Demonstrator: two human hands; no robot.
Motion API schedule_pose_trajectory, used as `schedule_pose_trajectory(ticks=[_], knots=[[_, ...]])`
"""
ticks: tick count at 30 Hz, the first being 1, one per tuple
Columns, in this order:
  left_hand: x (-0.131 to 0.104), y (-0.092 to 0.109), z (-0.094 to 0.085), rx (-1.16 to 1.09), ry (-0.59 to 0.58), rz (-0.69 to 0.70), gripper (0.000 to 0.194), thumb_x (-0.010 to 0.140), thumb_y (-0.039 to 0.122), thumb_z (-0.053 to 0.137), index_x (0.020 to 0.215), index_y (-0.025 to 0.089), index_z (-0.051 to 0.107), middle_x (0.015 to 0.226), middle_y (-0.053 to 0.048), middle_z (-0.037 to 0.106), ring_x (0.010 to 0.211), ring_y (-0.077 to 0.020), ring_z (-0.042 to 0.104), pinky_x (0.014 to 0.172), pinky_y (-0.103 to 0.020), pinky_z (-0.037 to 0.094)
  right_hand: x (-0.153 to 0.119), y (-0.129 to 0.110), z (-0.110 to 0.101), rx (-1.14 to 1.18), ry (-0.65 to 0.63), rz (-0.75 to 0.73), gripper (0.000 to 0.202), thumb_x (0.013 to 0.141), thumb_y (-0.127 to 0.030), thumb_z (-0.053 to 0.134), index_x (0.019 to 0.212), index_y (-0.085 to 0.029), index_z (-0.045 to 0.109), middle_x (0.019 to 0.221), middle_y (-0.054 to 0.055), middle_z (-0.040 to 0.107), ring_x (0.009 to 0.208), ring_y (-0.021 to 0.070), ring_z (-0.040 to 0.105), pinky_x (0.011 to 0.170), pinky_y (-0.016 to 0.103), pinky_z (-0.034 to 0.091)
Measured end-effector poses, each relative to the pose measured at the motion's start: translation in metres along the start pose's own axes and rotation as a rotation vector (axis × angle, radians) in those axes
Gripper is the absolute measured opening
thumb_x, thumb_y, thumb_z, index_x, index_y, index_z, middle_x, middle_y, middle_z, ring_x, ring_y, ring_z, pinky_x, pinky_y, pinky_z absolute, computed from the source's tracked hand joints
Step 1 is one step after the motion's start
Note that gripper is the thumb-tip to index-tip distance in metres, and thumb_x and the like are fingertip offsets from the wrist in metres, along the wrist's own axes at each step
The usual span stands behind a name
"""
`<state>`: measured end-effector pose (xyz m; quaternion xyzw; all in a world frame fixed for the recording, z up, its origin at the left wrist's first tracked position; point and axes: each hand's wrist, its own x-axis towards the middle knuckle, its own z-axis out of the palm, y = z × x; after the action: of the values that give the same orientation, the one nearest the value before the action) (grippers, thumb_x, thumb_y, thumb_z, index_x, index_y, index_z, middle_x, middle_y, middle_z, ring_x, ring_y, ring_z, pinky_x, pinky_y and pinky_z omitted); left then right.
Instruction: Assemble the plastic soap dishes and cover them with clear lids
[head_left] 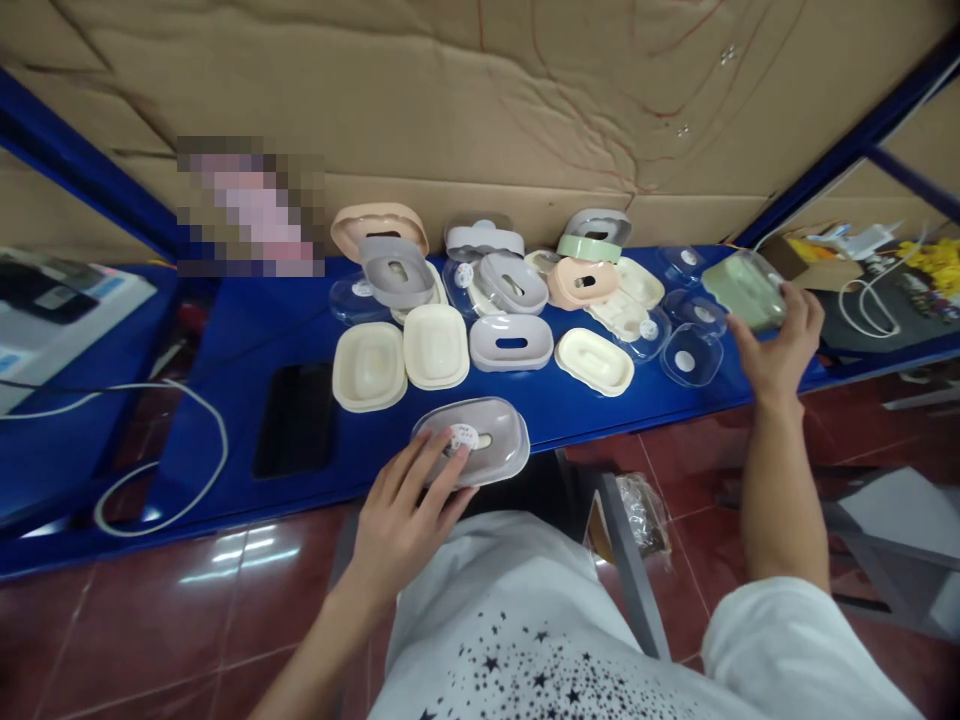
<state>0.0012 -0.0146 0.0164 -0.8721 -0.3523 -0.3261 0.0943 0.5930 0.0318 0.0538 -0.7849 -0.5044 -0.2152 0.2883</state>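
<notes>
My left hand (412,500) rests with spread fingers on a grey oval box (506,430) under a clear lid with a round white label, at the table's front edge. Over at the right, my right hand (784,340) has its thumb and fingers apart around the near side of a green box (742,290) with a clear cover. Clear labelled lids (691,355) lie just left of it. Between the hands are a cream oval tray (595,362), a grey slotted piece (511,343) and two cream square trays (369,367).
Behind stand grey, peach (379,230) and green slotted pieces against a cardboard wall (420,100). A black phone (294,420) and a white cable (225,440) lie at the left. An open cardboard box (817,265) is beyond the green box.
</notes>
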Motion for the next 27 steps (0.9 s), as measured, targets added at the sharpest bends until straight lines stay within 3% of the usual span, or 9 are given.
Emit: schedule_pose_trajectory(ticks=[5,10,12,14,17,19,21,24,27], knots=[[0.003,0.001,0.003,-0.008,0.034,-0.002,0.083,0.093,0.022,0.084,0.166,0.019,0.045,0.139,-0.019,0.075,0.129,-0.0378,0.074,0.099,-0.049,0.067,0.047,0.056,0.027,-0.065,-0.14,0.364,0.092,0.079,-0.048,0.09,0.147,0.005,0.058,0.149,0.043,0.049,0.143,0.0381,0.054,0.11,0.052,0.042],[0.01,0.001,0.006,-0.036,0.029,0.017,0.08,0.093,0.02,0.084,0.163,0.02,0.047,0.14,-0.019,0.074,0.132,-0.0372,0.072,0.102,-0.05,0.065,0.036,0.043,0.028,-0.02,-0.215,0.376,0.085,0.092,-0.059,0.075,0.148,0.001,0.057,0.157,0.045,0.045,0.149,0.0404,0.049,0.11,0.063,0.041],[0.02,0.004,0.009,-0.053,0.013,0.019,0.076,0.095,0.021,0.082,0.163,0.022,0.048,0.141,-0.017,0.074,0.134,-0.0354,0.071,0.105,-0.049,0.064,0.014,0.007,0.012,0.024,-0.167,0.297,0.085,0.1,-0.063,0.064,0.159,-0.004,0.047,0.165,0.043,0.037,0.158,0.0429,0.039,0.116,0.072,0.033],[0.034,0.009,0.015,-0.072,-0.002,0.042,0.067,0.097,0.021,0.079,0.158,0.021,0.052,0.142,-0.016,0.074,0.136,-0.0342,0.07,0.108,-0.048,0.063,-0.022,-0.048,-0.012,0.231,-0.131,-0.012,0.076,0.108,-0.064,0.05,0.164,-0.013,0.046,0.168,0.034,0.041,0.161,0.0384,0.038,0.125,0.068,0.031],[0.058,0.02,0.025,-0.12,-0.008,0.125,0.053,0.1,0.024,0.076,0.149,0.018,0.059,0.145,-0.016,0.073,0.142,-0.0335,0.066,0.115,-0.048,0.059,-0.087,-0.14,-0.049,0.55,-0.559,-0.556,0.1,0.093,-0.08,0.066,0.172,-0.027,0.036,0.174,0.02,0.041,0.163,0.0399,0.039,0.129,0.063,0.039],[0.07,0.027,0.032,-0.147,-0.015,0.173,0.05,0.103,0.027,0.072,0.15,0.019,0.058,0.149,-0.015,0.07,0.147,-0.0324,0.061,0.119,-0.049,0.056,-0.121,-0.186,-0.062,0.61,-0.7,-0.661,0.106,0.089,-0.077,0.074,0.174,-0.032,0.029,0.178,0.016,0.034,0.164,0.0395,0.038,0.126,0.062,0.046],[0.077,0.034,0.038,-0.166,-0.044,0.207,0.051,0.105,0.028,0.069,0.154,0.02,0.056,0.155,-0.014,0.066,0.152,-0.0319,0.056,0.122,-0.051,0.052,-0.14,-0.209,-0.066,0.637,-0.667,-0.63,0.094,0.094,-0.066,0.077,0.172,-0.035,0.033,0.176,0.014,0.037,0.162,0.0376,0.042,0.124,0.062,0.05],[0.082,0.04,0.045,-0.221,-0.079,0.232,0.056,0.105,0.023,0.067,0.159,0.024,0.051,0.165,-0.015,0.056,0.157,-0.0314,0.05,0.126,-0.053,0.049,-0.143,-0.2,-0.063,0.632,-0.53,-0.568,0.077,0.095,-0.056,0.08,0.162,-0.037,0.048,0.167,0.013,0.048,0.154,0.0379,0.051,0.122,0.064,0.052],[0.079,0.038,0.048,-0.269,-0.058,0.182,0.063,0.104,0.02,0.068,0.162,0.033,0.047,0.173,-0.015,0.044,0.158,-0.0319,0.049,0.124,-0.054,0.051,-0.127,-0.135,-0.061,0.49,-0.269,-0.445,0.076,0.089,-0.054,0.086,0.156,-0.035,0.055,0.162,0.014,0.055,0.151,0.0408,0.054,0.123,0.067,0.047]])
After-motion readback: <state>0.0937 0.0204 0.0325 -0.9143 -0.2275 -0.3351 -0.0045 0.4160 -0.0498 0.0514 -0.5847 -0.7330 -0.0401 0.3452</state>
